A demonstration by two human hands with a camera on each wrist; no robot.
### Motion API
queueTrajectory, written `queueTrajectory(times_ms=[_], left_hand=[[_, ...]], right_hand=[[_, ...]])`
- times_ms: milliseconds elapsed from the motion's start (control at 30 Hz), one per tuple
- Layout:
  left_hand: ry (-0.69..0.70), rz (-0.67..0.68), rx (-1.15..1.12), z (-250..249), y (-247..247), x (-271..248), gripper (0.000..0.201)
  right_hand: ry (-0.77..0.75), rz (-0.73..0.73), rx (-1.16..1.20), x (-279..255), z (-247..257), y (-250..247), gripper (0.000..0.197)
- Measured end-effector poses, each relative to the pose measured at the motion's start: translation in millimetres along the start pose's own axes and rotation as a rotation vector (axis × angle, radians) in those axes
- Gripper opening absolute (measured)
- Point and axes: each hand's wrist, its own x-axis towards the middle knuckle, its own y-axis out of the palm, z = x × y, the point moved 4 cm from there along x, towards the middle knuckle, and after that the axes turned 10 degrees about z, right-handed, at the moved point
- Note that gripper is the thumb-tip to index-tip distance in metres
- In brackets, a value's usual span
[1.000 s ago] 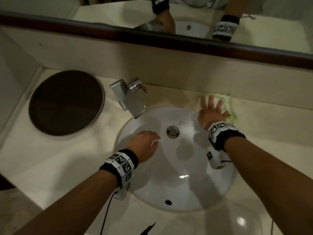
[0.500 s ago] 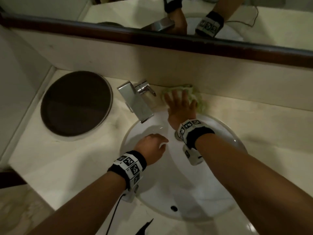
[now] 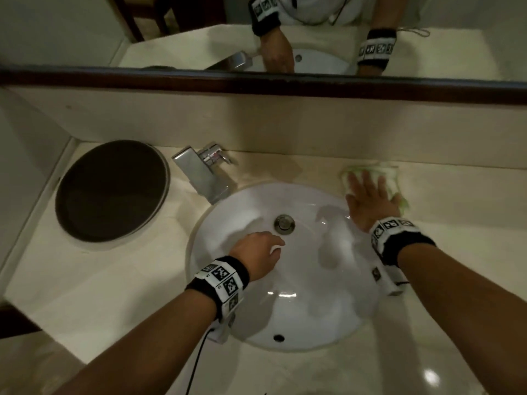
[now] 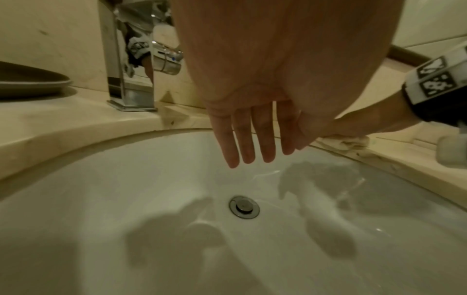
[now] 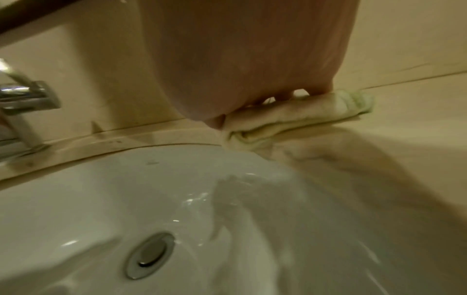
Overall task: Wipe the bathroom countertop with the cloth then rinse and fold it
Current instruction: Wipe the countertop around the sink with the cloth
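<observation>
Both hands' fingers lie straight: right hand (image 3: 370,201) flattens the cloth (image 5: 290,119); left hand (image 4: 252,111) hangs empty, per the left-wrist view.

— We saw a pale green and cream cloth (image 3: 373,173) on the beige, faintly veined countertop (image 3: 445,212). And the sink?

— We noted a glossy white sink (image 3: 310,317) with a silver drain (image 3: 284,223), a chrome tap (image 3: 205,175), a dark brown round tray (image 3: 111,189), black wristbands (image 3: 219,280) bearing black-and-white square codes, and the mirror's dark brown frame (image 3: 256,82).
</observation>
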Motion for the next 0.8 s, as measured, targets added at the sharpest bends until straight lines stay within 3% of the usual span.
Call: queueTrajectory(times_ms=[133,367,533,667,800], left_hand=[[0.026,0.019,0.055,-17.2,5.1,2.4,0.035],[0.01,0.026,0.046,-3.0,12.7,-9.3,0.036],[-0.03,-0.026,-0.008,28.6,12.9,-29.8,0.034],[-0.046,-0.063,-0.041,47.9,10.9,-48.1,0.033],[-0.085,-0.087,-0.054,68.7,4.9,-62.9,0.033]], right_hand=[[0.105,-0.025,0.053,-17.2,-38.2,12.6,0.057],[0.136,-0.053,0.11,-12.1,-5.5,9.4,0.059],[0.028,-0.02,0.036,-6.1,53.8,4.7,0.067],[-0.131,0.017,-0.008,-0.3,130.1,0.4,0.082],[-0.297,-0.01,-0.121,3.0,206.8,5.1,0.082]])
